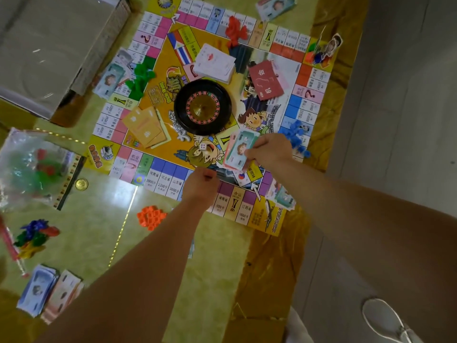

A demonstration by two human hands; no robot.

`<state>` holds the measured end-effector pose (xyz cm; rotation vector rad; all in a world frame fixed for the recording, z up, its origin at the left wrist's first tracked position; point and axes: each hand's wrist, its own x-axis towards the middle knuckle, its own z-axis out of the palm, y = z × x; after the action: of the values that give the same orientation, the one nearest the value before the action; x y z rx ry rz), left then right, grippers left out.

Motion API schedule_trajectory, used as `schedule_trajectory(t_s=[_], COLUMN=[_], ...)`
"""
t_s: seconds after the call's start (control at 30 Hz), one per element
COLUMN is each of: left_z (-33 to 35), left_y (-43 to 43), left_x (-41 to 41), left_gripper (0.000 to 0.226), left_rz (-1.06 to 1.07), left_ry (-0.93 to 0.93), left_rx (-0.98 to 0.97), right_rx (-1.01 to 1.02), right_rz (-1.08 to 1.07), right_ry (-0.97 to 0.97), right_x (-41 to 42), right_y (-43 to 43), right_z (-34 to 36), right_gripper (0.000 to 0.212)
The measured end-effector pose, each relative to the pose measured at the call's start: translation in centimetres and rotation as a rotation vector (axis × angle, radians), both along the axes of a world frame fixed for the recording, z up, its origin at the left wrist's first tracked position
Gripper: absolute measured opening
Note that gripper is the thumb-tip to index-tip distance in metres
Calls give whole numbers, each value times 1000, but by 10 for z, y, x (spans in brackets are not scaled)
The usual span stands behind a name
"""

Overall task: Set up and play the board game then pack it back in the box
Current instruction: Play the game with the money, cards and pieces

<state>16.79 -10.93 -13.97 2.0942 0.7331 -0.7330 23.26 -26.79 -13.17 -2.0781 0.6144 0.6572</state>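
Left hand (200,188) maybe empty; right hand (269,151), banknotes (238,150)

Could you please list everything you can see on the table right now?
board: one, yellow, table centre
wheel: one, black, board centre
die: one, white, before wheel
white cards: one stack, beyond wheel
red cards: few, right of stack
orange cards: few, left of wheel
red pieces: heap, board's far edge
green pieces: heap, board's left edge
blue pieces: heap, board's right edge
orange pieces: heap, table, near side
coin: one, gold, left of board
bag: one, clear, table's left
box: one, grey, far left
notes: two stacks, blue, pink, near left
held notes: one fan, greenish, right hand
left hand: curled, above board's near edge
right hand: grips held notes
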Motion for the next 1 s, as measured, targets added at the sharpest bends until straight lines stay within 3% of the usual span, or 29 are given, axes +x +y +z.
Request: schedule_trajectory(t_s=[0.07, 0.17, 0.33, 0.47, 0.6, 0.77, 1.0], left_z=[-4, -5, -4, 1, 13, 33, 39], left_y=[1, 3, 4, 2, 5, 29, 91], left_x=[0, 1, 1, -3, -11, -55, -159], left_gripper=[23, 25, 26, 26, 22, 27, 15], left_rz=[22, 38, 42, -31, -129, -161, -144], left_ry=[12, 31, 51, 15, -75, -164, -119], left_rx=[-17, -49, -92, -86, -121, 23, 93], right_rx=[-88, -158, -98, -95, -11, 119, 115], right_rz=[46, 63, 163, 273, 271, 353, 402], right_ry=[-15, -36, -222, -168, -256, -121, 144], right_x=[0, -3, -22, -29, -49, -110, -219], right_y=[5, 8, 13, 20, 36, 55, 101], right_z=[-6, -6, -3, 0, 15, 28, 13], right_gripper=[21, 46, 22, 42, 35, 9, 9])
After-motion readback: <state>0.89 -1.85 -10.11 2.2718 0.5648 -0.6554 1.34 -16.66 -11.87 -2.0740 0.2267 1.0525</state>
